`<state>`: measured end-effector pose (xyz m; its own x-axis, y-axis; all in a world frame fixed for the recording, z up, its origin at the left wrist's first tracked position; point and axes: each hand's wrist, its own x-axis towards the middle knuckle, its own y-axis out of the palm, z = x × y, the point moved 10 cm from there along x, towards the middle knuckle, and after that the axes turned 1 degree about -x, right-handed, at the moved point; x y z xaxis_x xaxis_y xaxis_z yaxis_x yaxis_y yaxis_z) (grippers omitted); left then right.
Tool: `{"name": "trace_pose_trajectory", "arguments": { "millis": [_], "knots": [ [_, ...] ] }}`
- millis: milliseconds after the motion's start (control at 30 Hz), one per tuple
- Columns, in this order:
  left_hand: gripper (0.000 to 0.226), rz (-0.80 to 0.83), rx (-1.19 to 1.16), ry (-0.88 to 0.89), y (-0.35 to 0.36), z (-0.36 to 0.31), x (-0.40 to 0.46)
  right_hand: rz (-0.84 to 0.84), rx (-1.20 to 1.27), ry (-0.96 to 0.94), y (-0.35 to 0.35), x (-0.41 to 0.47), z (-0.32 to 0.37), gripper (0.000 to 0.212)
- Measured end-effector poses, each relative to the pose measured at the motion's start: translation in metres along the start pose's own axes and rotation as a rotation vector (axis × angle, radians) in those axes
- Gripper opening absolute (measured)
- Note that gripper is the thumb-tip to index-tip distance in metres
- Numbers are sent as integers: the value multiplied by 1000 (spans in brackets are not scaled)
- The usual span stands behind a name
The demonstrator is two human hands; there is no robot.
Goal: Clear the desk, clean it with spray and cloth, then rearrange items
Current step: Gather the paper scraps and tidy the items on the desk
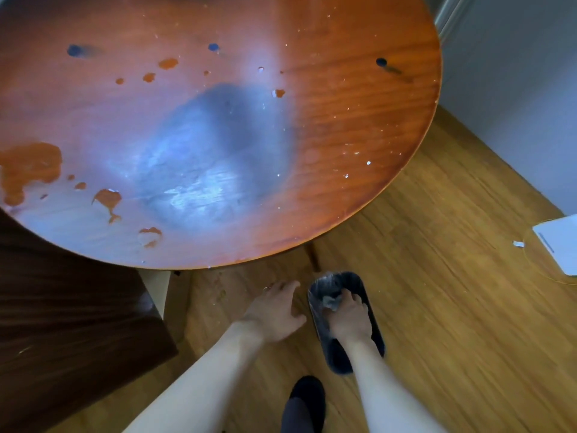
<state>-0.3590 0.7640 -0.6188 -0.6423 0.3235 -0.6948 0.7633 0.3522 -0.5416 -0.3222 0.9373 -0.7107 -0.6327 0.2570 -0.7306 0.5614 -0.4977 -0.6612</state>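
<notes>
Round reddish-brown wooden desk top [359, 126] filled the upper part of the view, its varnish chipped in orange patches toward the left edge, small white flecks scattered near the right edge, and a dull bluish-grey smeared patch [215, 151] across its middle. Both hands were below the desk's near edge, down over the light wooden plank floor [452, 307]. Right hand [348, 317] reached into a dark oval bin lined with a shiny plastic bag [340, 282] that stood on the floor just past the near edge of the desk; its fingers were curled round a small crumpled grey cloth [331, 301], held inside the bin's opening. Left hand [273, 312] hovered just beside the bin's left rim, fingers spread and relaxed, gripping nothing, a thin ring on one finger; could not tell if it touched the rim. A dark brown wooden surface [68, 323] sat under the desk's near-left edge. A foot in a black slipper [307, 392] stood on the floor near the bottom of the view. A white flat object [559, 242] lay on the floor at the right, a small white scrap [518, 244] just beside it, both well apart from the bin
</notes>
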Motion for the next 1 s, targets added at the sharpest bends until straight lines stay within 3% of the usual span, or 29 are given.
{"name": "trace_pose_trajectory", "arguments": {
  "millis": [267,533,1000],
  "knots": [
    [76,-23,21,-30,-33,-16,-39,-10,25,-146,-45,-53,51,52],
    [79,-20,-7,-157,-110,-25,-129,-17,-3,-242,-142,-157,108,44],
    [62,-194,-72,-46,-279,-62,-327,-99,-70,-387,-275,-383,235,50]
  ]
}}
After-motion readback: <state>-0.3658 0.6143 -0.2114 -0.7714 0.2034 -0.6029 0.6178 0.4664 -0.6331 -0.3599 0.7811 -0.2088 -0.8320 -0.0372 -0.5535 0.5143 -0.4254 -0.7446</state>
